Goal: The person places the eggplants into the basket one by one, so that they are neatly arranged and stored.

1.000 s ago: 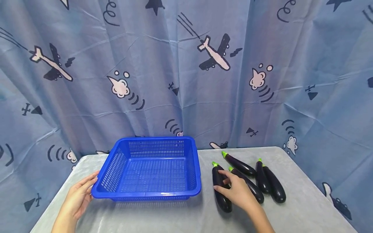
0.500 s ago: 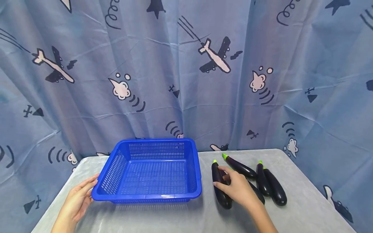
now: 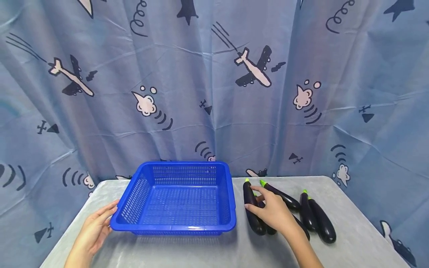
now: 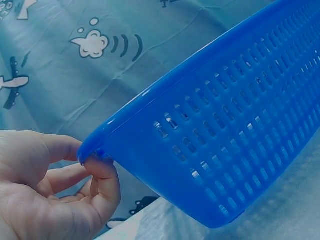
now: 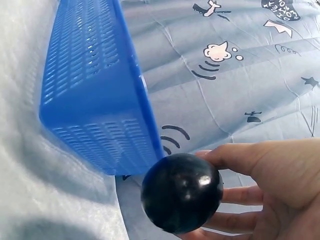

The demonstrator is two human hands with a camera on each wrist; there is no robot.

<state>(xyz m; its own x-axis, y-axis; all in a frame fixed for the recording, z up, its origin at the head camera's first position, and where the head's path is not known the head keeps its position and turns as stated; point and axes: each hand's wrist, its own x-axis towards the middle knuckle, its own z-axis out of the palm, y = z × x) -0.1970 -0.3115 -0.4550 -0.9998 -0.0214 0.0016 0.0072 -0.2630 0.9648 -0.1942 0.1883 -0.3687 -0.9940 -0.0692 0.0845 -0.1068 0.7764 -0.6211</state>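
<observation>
A blue plastic basket with slotted walls stands at the left of the table, nothing inside it. My left hand pinches its front left corner between thumb and fingers, and the left wrist view shows the rim at the fingertips. To the basket's right, my right hand grips a dark eggplant with a green stem. That eggplant appears blunt end first in the right wrist view, thumb and fingers on its sides. A second eggplant shows partly behind the gripped one.
Several more eggplants lie right of and behind my right hand: one at the back, one mostly covered by the hand, and two side by side, an inner one and an outer one. A patterned curtain hangs behind the table.
My right hand has lifted the eggplant slightly, and another eggplant beneath now shows beside its lower end. My left hand stays at the basket's corner. The head view has shifted a little.
</observation>
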